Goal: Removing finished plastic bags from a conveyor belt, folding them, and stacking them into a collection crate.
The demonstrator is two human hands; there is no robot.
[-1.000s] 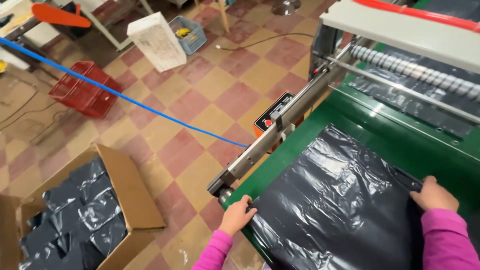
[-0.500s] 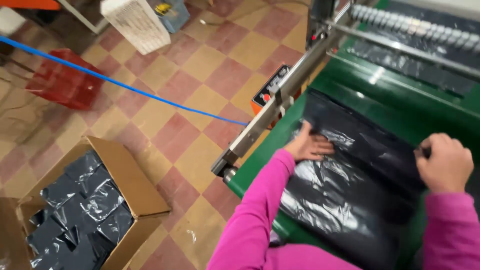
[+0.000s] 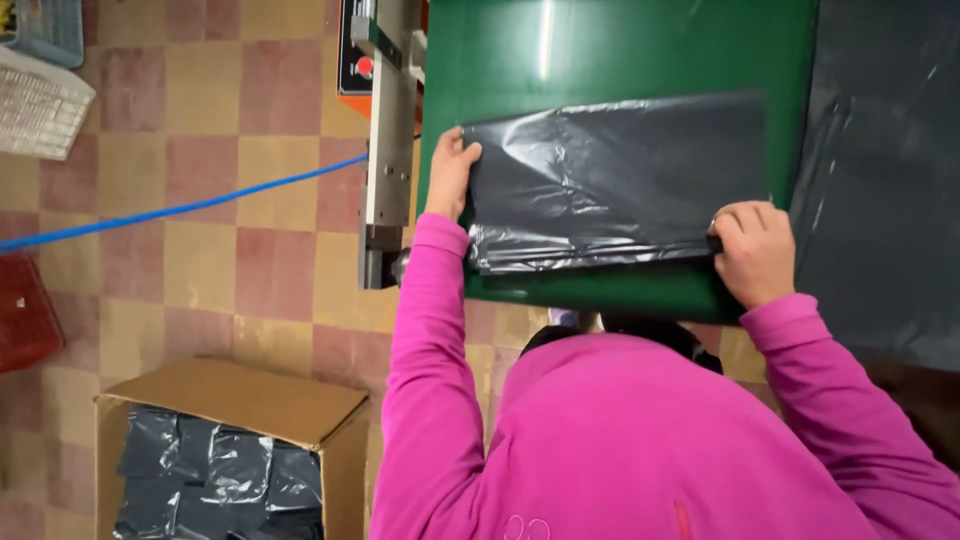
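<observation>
A stack of black plastic bags [image 3: 620,180] lies folded on the green machine table [image 3: 600,50]. My left hand [image 3: 450,175] presses on the stack's left edge with fingers curled over it. At the stack's near right corner, my right hand [image 3: 755,250] is closed on the folded edge. Both arms wear pink sleeves.
A metal rail with an orange control panel [image 3: 385,120] runs along the table's left side. More black plastic sheet [image 3: 880,180] lies to the right. An open cardboard box [image 3: 230,450] holding folded black bags stands on the checkered floor. A blue hose [image 3: 170,210] crosses the floor.
The bag stack has been folded over into a narrower band. Both hands have shifted to its two ends, and my view has swung to look straight down over the table.
</observation>
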